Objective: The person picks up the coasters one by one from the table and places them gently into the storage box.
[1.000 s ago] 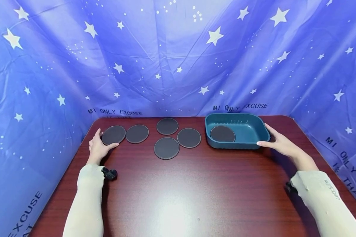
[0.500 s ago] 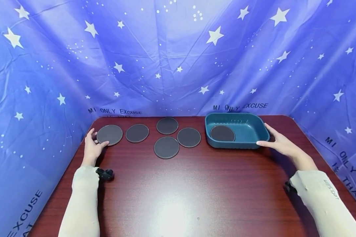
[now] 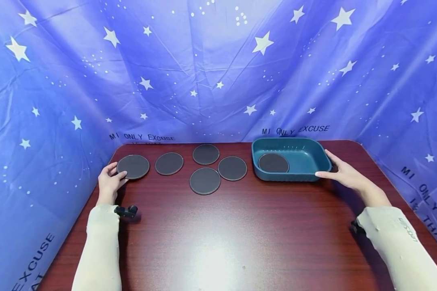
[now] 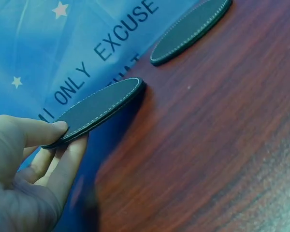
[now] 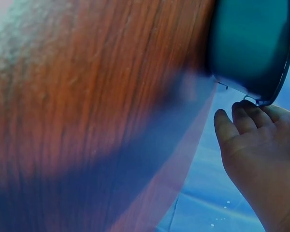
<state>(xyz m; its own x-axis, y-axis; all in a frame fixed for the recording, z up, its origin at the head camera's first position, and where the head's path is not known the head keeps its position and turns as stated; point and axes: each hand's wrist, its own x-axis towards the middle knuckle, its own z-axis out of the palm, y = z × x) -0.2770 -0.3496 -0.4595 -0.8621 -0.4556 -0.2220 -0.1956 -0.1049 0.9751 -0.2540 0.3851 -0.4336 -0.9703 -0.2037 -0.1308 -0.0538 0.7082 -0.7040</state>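
At the table's far left, my left hand [image 3: 109, 182] pinches the edge of a round black coaster [image 3: 133, 166], thumb on top and fingers beneath. The left wrist view shows its pale edge stitching, and the held coaster [image 4: 99, 108] tilted with a shadow below. Over on the right, my right hand [image 3: 349, 176] grips the right end of a teal plastic tub [image 3: 291, 177], thumb at the near rim and fingers along the end wall. Inside the tub, toward its left, lies another coaster [image 3: 274, 163]. In the right wrist view the fingertips [image 5: 222, 118] are right at the tub's wall.
Beside the held coaster lies a second one [image 3: 169, 163]. Three more coasters, one at the back [image 3: 206, 154], one to the right [image 3: 232, 168] and one nearer [image 3: 205, 181], lie at the middle of the wooden table [image 3: 175, 226]. A starry blue cloth [image 3: 189, 81] hangs behind.
My left hand has moved left with the coaster, away from the neighbouring one, its thumb coming to lie on the coaster's left edge. The right hand and tub stay put.
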